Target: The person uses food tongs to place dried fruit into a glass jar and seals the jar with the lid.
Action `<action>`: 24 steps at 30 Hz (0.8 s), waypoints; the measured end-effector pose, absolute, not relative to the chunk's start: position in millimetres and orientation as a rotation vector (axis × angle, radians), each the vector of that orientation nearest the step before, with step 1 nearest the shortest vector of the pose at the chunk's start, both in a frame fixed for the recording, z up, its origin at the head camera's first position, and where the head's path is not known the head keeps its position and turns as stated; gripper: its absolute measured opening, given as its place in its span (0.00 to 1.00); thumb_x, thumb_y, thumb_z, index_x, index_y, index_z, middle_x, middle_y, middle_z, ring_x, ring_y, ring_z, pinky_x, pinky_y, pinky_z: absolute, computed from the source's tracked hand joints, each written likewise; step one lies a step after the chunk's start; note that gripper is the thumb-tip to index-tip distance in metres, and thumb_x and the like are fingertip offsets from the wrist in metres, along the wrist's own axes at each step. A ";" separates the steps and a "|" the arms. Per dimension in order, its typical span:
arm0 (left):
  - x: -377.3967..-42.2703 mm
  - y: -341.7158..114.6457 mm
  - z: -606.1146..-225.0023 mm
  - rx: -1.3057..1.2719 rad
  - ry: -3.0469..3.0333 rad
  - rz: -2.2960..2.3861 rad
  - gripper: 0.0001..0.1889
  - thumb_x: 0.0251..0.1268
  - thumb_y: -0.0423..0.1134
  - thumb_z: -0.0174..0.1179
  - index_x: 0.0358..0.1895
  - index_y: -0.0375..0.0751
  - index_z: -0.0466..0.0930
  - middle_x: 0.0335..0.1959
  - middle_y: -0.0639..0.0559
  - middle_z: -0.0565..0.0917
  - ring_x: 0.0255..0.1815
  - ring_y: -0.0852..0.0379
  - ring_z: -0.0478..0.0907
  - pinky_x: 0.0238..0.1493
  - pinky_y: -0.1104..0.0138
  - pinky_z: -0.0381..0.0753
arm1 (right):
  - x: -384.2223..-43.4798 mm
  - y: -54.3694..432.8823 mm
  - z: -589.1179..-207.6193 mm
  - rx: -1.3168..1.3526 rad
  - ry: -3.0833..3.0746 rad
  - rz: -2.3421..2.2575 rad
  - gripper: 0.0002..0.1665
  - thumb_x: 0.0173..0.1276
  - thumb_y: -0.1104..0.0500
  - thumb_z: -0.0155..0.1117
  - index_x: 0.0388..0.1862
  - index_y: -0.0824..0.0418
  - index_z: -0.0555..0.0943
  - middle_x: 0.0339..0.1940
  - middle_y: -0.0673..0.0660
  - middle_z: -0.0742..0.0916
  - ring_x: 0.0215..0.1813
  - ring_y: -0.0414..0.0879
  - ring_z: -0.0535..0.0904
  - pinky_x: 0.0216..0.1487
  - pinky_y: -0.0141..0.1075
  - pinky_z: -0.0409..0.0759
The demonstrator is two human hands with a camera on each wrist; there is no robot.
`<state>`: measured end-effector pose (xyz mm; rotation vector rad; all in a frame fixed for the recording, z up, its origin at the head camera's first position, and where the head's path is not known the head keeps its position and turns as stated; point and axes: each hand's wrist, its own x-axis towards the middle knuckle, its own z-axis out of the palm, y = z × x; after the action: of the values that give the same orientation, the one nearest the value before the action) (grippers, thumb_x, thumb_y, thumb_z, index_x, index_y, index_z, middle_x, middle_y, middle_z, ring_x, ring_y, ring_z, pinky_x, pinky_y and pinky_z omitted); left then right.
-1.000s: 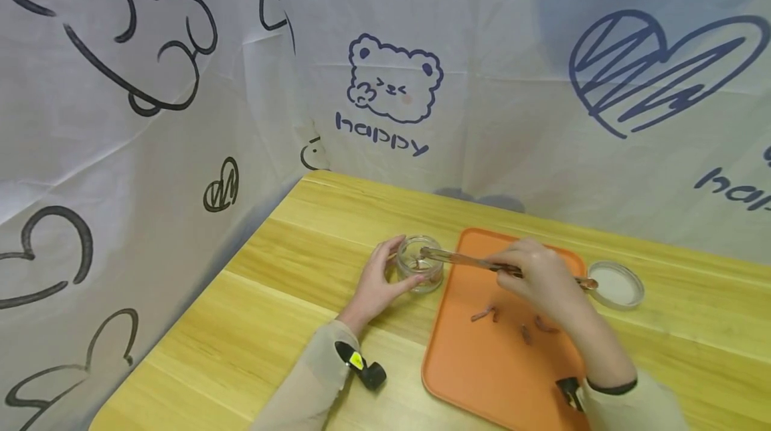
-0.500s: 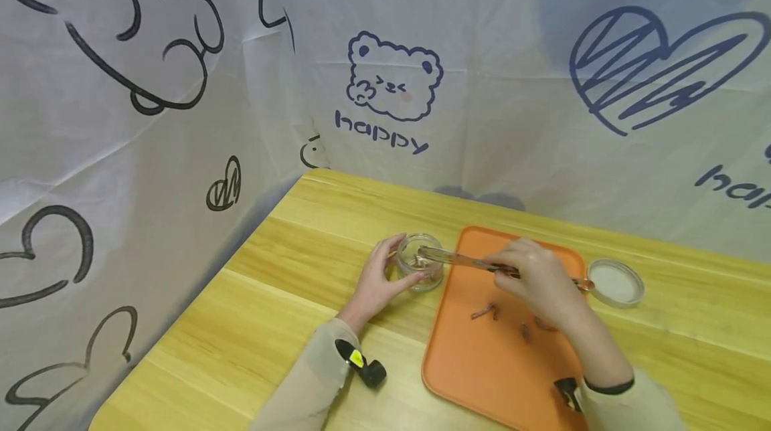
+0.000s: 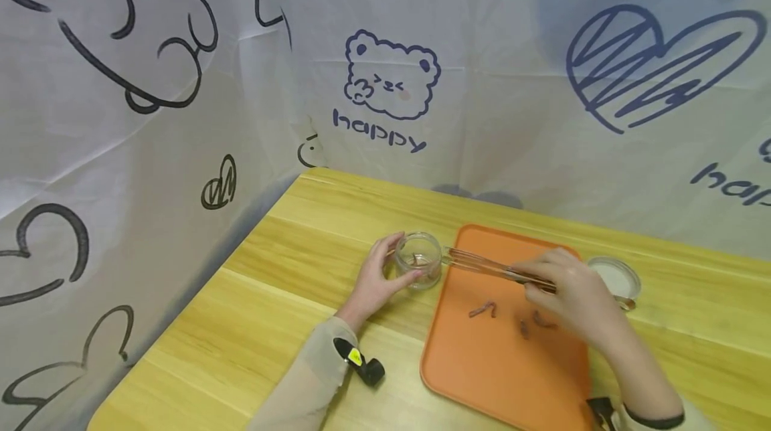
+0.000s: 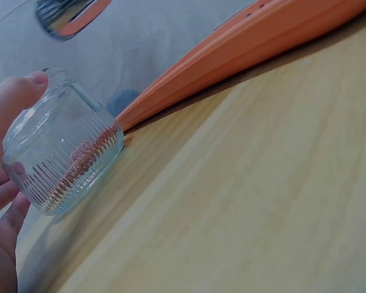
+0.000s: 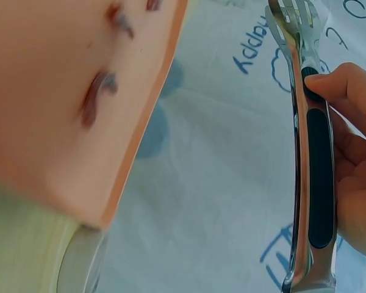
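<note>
My left hand grips a clear glass jar, thumb on one side and fingers around the other. The left wrist view shows the jar's ribbed wall, with reddish-brown bits low inside. In my right hand are metal tongs with black grips and forked tips. Those tips are just right of the jar, over the tray's edge, with nothing seen between them. Several thin reddish-brown strips lie on the orange tray.
A round, clear-rimmed lid lies right of the tray, partly behind the tongs' rear end and my right hand. The wooden table meets white cloth walls with drawings at the back and left.
My right hand has drawn the tongs out from over the jar's mouth and to the right. The left hand keeps its hold on the jar; the strips on the tray lie as before.
</note>
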<state>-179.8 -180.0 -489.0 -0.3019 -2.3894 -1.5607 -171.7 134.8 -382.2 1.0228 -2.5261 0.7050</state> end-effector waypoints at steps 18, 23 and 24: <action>-181.2 -178.7 -488.8 -0.300 -2.375 -1.590 0.39 0.53 0.39 0.72 0.68 0.37 0.63 0.65 0.43 0.69 0.64 0.46 0.67 0.66 0.55 0.67 | -149.7 217.7 -411.0 0.937 -2.540 0.467 0.24 0.37 0.65 0.79 0.39 0.55 0.88 0.34 0.49 0.84 0.34 0.48 0.78 0.29 0.45 0.82; -180.9 -179.3 -489.3 -0.292 -2.385 -1.568 0.39 0.53 0.42 0.72 0.68 0.39 0.63 0.64 0.46 0.69 0.63 0.49 0.68 0.65 0.58 0.68 | -145.0 237.7 -416.9 0.926 -2.553 0.427 0.24 0.35 0.66 0.78 0.37 0.55 0.88 0.31 0.46 0.82 0.31 0.43 0.76 0.25 0.39 0.80; -181.0 -179.5 -489.3 -0.288 -2.388 -1.566 0.39 0.53 0.42 0.72 0.68 0.39 0.63 0.64 0.46 0.69 0.63 0.49 0.68 0.65 0.58 0.68 | -144.4 241.0 -417.6 0.921 -2.566 0.426 0.25 0.33 0.67 0.78 0.37 0.55 0.87 0.30 0.45 0.81 0.30 0.41 0.75 0.24 0.38 0.78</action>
<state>-181.0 -179.5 -489.3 -0.2876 -2.3883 -1.5663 -144.4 241.0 -417.6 0.9208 -2.5662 0.4264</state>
